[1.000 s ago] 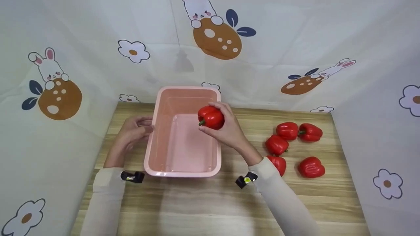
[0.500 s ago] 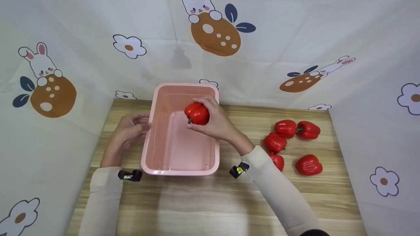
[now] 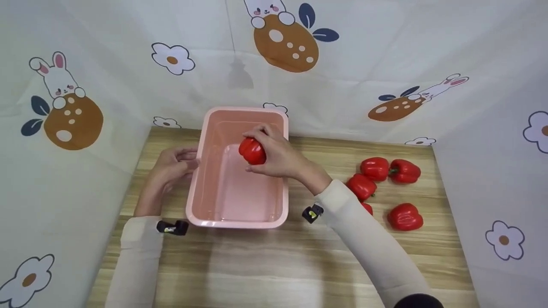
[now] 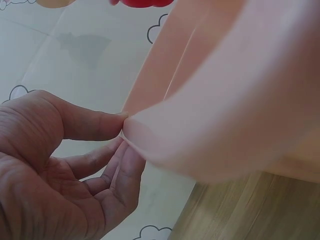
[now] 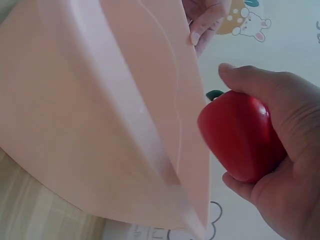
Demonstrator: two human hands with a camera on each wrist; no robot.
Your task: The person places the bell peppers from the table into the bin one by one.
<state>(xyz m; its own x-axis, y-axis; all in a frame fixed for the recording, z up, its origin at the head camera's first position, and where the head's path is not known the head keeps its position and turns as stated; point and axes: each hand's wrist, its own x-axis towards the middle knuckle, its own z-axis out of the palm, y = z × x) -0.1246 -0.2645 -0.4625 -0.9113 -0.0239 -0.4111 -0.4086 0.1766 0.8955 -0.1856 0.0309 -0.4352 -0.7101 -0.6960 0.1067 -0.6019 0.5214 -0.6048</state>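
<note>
My right hand (image 3: 276, 154) grips a red bell pepper (image 3: 251, 151) above the pink plastic bin (image 3: 195, 192). In the right wrist view the pepper (image 5: 242, 135) sits between thumb and fingers, its green stem showing. My left hand (image 3: 173, 167) is at the bin's left side. Seen from the left wrist, the thumb and fingers of that hand (image 4: 75, 165) pinch the bin's rim (image 4: 150, 132). The bin's floor shows bare pink in the head view, with the pepper and right hand covering part of it.
Several more red bell peppers (image 3: 405, 217) lie on the wooden table (image 3: 257, 273) right of the bin, one partly hidden by the right sleeve. Patterned cloth walls (image 3: 205, 38) enclose the table at the back and both sides.
My right hand has carried the pepper leftward, further over the bin, and its stem has turned out of the head view. The left hand keeps its place at the rim.
</note>
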